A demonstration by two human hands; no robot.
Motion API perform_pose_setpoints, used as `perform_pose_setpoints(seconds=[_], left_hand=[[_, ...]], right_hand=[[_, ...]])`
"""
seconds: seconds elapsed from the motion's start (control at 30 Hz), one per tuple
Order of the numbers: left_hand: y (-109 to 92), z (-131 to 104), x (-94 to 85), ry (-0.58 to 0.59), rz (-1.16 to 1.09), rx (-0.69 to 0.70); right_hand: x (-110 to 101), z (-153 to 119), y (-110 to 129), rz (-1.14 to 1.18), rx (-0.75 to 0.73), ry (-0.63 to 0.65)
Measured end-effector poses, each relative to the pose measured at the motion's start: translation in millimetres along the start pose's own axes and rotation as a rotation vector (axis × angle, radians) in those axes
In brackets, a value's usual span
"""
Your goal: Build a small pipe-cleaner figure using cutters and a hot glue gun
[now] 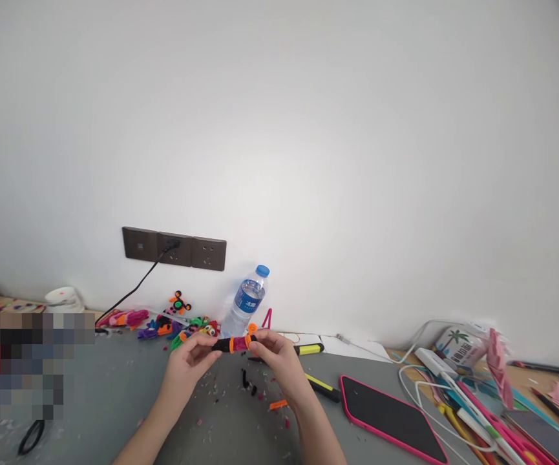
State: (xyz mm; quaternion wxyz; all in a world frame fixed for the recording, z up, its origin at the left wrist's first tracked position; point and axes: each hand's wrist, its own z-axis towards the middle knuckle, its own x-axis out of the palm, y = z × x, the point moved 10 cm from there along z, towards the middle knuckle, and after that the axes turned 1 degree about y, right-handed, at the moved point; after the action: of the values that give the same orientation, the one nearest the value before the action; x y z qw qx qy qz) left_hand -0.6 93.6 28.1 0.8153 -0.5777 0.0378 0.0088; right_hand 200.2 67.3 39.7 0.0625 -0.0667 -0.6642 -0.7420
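Observation:
A small fuzzy craft piece (241,344) in black, orange and magenta is held level between both hands, above the grey mat. My left hand (192,355) pinches its black end. The fingers of my right hand (275,358) close on its orange and black end, where an orange curl sticks up. Below the hands, black fuzzy scraps (246,381) and an orange strip (278,405) lie on the mat (221,433) among tiny bits of fluff.
Behind the hands stands a water bottle (247,300), with colourful fuzzy figures (165,326) to its left. On the right are yellow-black cutters (322,386), a pink-edged phone (390,416), white cables (419,387) and pink scissors (512,436). A black loop (31,437) lies front left.

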Motion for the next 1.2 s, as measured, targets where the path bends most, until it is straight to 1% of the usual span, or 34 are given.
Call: perform_pose_setpoints(seconds=[0.17, 0.43, 0.63, 0.8, 0.97, 1.1, 1.2], left_hand=[[2.5, 1.8, -4.4, -0.007, 0.001, -0.009], [8.9, 3.3, -6.8, -0.028, 0.006, 0.008], [5.9, 2.3, -8.1, -0.063, -0.030, 0.025], [3.6, 1.9, -12.5, -0.096, -0.046, 0.024], [6.4, 2.2, -11.2, -0.053, -0.050, 0.008], [22.2, 1.8, -5.1, -0.001, -0.122, -0.071], [27.9, 1.2, -0.1, 0.013, -0.162, -0.111]], right_hand=[[4.6, 1.4, -7.6, 0.040, 0.024, 0.006], [5.4, 4.3, -17.2, 0.073, 0.057, -0.011], [3.6, 6.7, -25.1, 0.118, 0.066, -0.026], [8.9, 9.6, -30.9, 0.153, 0.062, -0.005], [-0.3, 10.5, -31.4, 0.123, 0.040, -0.081], [-4.4, 11.1, -28.7, 0.129, 0.042, -0.080], [-8.2, 11.8, -26.7, 0.119, 0.047, -0.098]])
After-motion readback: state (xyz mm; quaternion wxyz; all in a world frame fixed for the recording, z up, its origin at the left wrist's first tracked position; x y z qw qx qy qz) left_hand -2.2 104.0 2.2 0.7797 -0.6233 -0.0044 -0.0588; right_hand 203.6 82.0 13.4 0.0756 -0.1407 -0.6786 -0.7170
